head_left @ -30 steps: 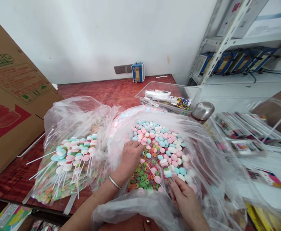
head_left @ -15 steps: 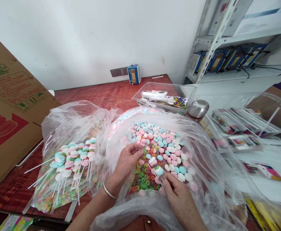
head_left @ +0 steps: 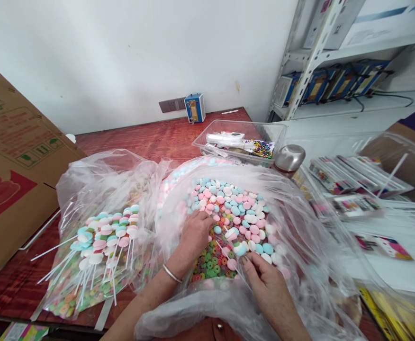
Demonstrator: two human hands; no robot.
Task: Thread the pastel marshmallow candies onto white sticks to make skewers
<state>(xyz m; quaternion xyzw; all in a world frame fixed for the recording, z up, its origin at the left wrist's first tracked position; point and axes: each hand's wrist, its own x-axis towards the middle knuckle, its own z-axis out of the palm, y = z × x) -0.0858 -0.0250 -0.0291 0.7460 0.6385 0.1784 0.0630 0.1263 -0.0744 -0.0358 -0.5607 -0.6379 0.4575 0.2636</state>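
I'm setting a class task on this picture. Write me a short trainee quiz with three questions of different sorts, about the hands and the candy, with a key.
1. Multiple choice. Which of these is the right hand nearest to?
A) the silver domed object
B) the loose candies
C) the wall socket

2. True or false. Several candy skewers lie on a clear plastic bag.

3. Fill in the blank. The light-coloured bangle is worn just behind the ____ hand.

Key: 1. B. 2. True. 3. Left; the left hand.
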